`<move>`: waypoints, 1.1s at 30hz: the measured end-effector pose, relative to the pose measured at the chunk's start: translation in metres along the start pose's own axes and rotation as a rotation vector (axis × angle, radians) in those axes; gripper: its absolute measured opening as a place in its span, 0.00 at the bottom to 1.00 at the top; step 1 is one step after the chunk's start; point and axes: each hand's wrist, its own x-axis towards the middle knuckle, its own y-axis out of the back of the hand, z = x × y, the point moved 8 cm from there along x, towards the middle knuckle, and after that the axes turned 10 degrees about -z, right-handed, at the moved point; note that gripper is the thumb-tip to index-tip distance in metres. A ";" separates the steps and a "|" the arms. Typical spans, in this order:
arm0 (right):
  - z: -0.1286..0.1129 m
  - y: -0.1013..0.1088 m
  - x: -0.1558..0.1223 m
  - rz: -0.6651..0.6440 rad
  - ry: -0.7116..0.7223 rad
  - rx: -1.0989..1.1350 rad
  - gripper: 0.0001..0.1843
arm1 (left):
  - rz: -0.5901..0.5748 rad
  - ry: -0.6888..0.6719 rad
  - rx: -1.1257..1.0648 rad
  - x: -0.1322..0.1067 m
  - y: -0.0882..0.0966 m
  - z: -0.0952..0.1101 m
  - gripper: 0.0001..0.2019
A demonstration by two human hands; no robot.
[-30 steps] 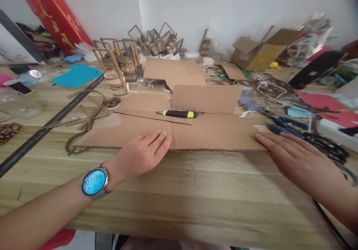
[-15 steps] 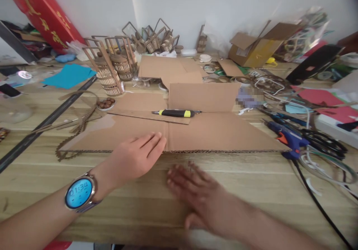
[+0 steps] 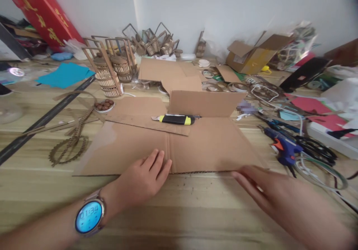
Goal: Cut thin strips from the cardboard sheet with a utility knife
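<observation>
A large cardboard sheet lies in front of me, with a crease down its middle and a flap raised at the back. My left hand rests flat on its near edge, left of the crease, fingers spread a little. At the right part of that edge, my right hand pinches the cardboard between thumb and fingers. A yellow-and-black utility knife with its blade showing lies on the sheet, partly over a narrow loose cardboard strip. Small dark crumbs are scattered on the wood just before the edge.
A blue glue gun and coiled cables lie at the right. On the left are a dish of brown nuts, a toothed strip and small bamboo baskets. An opened carton stands at the back right.
My right hand has moved from the bare tabletop, rightward, to the sheet's near edge and grips it. The sheet has come closer to me with the knife on it; my left hand stays on it.
</observation>
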 end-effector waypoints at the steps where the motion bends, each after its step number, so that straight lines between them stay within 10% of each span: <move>1: -0.013 -0.001 0.018 -0.040 0.056 0.047 0.21 | -0.027 -0.005 -0.007 -0.001 -0.003 0.003 0.18; 13: -0.030 -0.042 0.174 -0.113 0.152 0.070 0.18 | -0.086 0.075 -0.137 -0.009 -0.010 0.007 0.19; 33: -0.019 -0.060 0.167 -0.279 0.037 0.443 0.13 | -0.088 0.107 -0.163 -0.010 -0.014 0.009 0.19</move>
